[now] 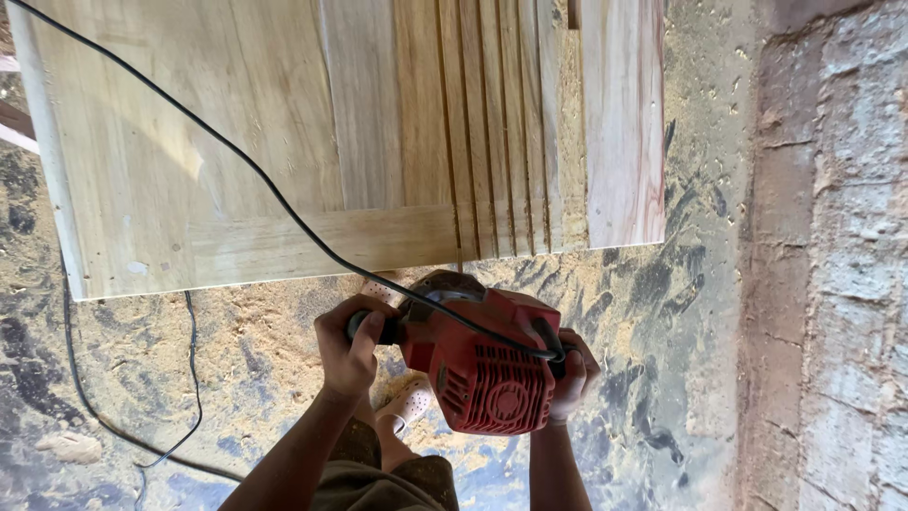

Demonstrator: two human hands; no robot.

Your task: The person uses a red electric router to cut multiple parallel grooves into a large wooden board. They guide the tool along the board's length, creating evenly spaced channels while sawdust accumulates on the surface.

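Two hands grip red router [482,364]: left hand [352,345] clenched on black side handle, right hand [572,374] wrapped round opposite handle, near grooved wooden door panel [284,142]; black cord [236,156] crosses panel.

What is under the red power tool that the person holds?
Under the red tool show a sawdust-covered floor and a foot in a pale shoe. The tool's underside and the floor directly beneath it are hidden.
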